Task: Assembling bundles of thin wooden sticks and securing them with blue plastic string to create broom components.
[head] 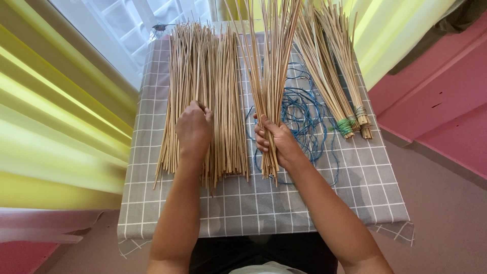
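Sorting sticks, one fistful at a time

My right hand is clamped round a bundle of sticks, fanned upright so the ends stay level. My left hand is curled into the loose stick pile left of that bundle, pinching a few. Blue cord sits just right of it on the counter, tied bundles beyond.
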